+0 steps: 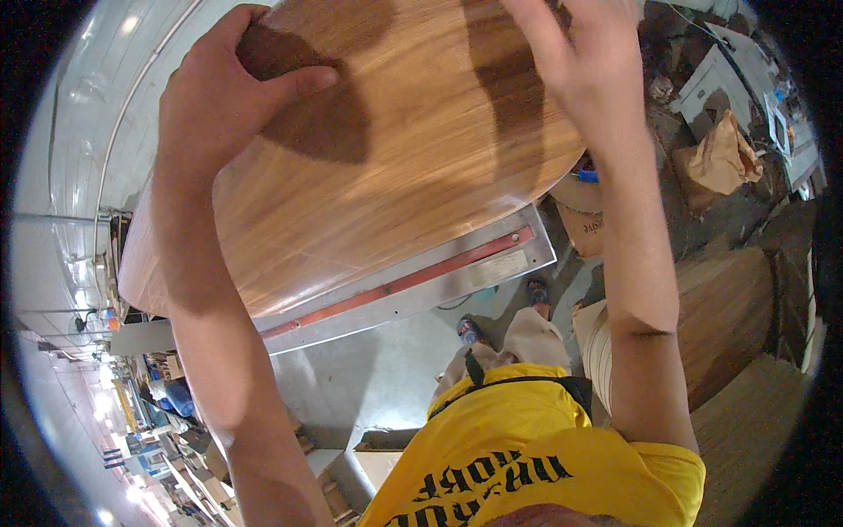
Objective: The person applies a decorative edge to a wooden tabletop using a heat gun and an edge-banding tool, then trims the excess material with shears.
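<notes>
A large wood-grain panel (408,145) with rounded corners and a glossy face spans the upper middle. My left hand (211,92) is at its left edge, thumb lying over the face and the other fingers mostly hidden past the edge. Over the panel's upper right part is my right hand (579,59), blurred, with its fingertips cut off by the top of the picture. Whether that hand grips the panel or only rests on it does not show. Beneath the panel's near edge a metal plate (461,270) with a red strip (421,277) juts out.
Brown boards (724,323) stand at my right. A cardboard box (583,227) and a crumpled paper bag (724,158) lie beyond my right forearm. My feet (540,293) are on the grey floor (329,382). Shelves and stacked material (164,408) fill the lower left.
</notes>
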Available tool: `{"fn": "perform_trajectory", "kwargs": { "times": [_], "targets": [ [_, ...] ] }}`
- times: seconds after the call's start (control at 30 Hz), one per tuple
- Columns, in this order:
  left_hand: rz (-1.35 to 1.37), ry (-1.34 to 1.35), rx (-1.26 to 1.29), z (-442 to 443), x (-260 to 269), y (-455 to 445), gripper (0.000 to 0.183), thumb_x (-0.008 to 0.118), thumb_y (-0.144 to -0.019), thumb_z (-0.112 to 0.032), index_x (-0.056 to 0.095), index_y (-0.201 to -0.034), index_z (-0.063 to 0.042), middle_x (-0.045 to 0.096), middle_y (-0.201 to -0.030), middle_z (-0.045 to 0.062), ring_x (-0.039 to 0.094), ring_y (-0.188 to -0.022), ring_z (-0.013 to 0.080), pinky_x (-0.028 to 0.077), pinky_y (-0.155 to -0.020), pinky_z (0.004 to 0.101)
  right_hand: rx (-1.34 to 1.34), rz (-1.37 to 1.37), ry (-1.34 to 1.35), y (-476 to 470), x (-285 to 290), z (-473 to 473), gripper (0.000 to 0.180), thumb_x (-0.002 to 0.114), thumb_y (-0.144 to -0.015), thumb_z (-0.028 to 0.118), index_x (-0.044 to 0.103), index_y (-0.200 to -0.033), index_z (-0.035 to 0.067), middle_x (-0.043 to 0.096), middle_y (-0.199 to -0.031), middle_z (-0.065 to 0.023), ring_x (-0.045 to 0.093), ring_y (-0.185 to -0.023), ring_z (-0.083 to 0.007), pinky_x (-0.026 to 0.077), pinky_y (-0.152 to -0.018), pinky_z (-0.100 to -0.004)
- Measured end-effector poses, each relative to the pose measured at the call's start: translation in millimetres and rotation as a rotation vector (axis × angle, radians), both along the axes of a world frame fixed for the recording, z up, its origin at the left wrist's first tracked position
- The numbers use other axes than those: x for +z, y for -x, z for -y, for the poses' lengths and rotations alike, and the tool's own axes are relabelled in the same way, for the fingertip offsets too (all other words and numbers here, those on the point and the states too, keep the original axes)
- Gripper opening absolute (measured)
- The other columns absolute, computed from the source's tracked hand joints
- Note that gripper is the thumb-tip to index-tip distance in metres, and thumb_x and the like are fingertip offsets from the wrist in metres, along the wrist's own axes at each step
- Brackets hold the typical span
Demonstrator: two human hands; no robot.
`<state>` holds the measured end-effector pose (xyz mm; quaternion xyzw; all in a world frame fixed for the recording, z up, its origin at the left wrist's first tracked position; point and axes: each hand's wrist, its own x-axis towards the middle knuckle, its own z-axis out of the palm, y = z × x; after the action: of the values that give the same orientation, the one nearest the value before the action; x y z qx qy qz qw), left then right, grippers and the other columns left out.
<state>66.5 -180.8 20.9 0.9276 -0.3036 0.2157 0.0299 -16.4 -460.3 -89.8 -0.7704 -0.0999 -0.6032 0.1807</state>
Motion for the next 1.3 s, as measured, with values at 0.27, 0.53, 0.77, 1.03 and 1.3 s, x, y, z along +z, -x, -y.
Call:
{"fn": "perform_trajectory", "kwargs": {
  "times": [0.27,0.53,0.77,1.03,1.3],
  "targets": [
    [-0.005,0.015,0.082,1.9,1.3,19.0,0.089,0.096,-0.065,-0.054,0.066,-0.135,-0.008,0.075,-0.115,0.016,0.073,-0.108,0.0319,0.057,-0.095,0.0432,0.433,-0.292,-0.479,-5.3,38.0,-15.9,0.025,0.072,-0.102,0.019,0.077,-0.115,-0.002,0.08,-0.102,-0.0131,0.071,-0.09,-0.0153,0.056,-0.081,-0.0322],
    [0.02,0.017,0.022,-2.6,0.8,17.2,0.087,0.096,-0.066,-0.052,0.066,-0.134,-0.006,0.076,-0.111,0.016,0.074,-0.104,0.0315,0.058,-0.093,0.0428,0.39,-0.374,-0.574,-10.2,43.4,-10.9,0.025,0.075,-0.101,0.022,0.08,-0.11,-0.001,0.08,-0.093,-0.0087,0.07,-0.084,-0.0127,0.055,-0.077,-0.03],
    [-0.07,-0.003,-0.022,2.4,1.8,3.0,0.083,0.096,-0.068,-0.05,0.067,-0.13,-0.004,0.077,-0.107,0.014,0.075,-0.099,0.0275,0.058,-0.091,0.0405,0.36,-0.351,-0.528,-22.6,27.9,-7.7,0.035,0.069,-0.105,0.031,0.076,-0.117,0.0,0.078,-0.1,-0.0092,0.068,-0.092,-0.015,0.054,-0.084,-0.0322],
    [-0.095,0.021,-0.062,3.0,1.2,-7.4,0.073,0.095,-0.073,-0.043,0.069,-0.125,0.002,0.077,-0.102,0.012,0.073,-0.093,0.0213,0.057,-0.088,0.0363,0.521,-0.121,-0.562,-51.8,-3.2,-0.2,0.036,0.055,-0.112,0.028,0.073,-0.122,-0.001,0.077,-0.105,-0.0096,0.067,-0.097,-0.0159,0.052,-0.091,-0.0327],
    [-0.047,0.052,-0.093,-0.7,0.9,-0.2,0.064,0.094,-0.076,-0.038,0.068,-0.12,0.001,0.077,-0.099,0.012,0.073,-0.091,0.021,0.056,-0.086,0.0355,0.303,-0.196,-0.597,-28.9,3.5,-1.2,0.034,0.059,-0.11,0.027,0.075,-0.122,0.0,0.078,-0.104,-0.0087,0.067,-0.097,-0.0154,0.052,-0.092,-0.0323]
  ]
}}
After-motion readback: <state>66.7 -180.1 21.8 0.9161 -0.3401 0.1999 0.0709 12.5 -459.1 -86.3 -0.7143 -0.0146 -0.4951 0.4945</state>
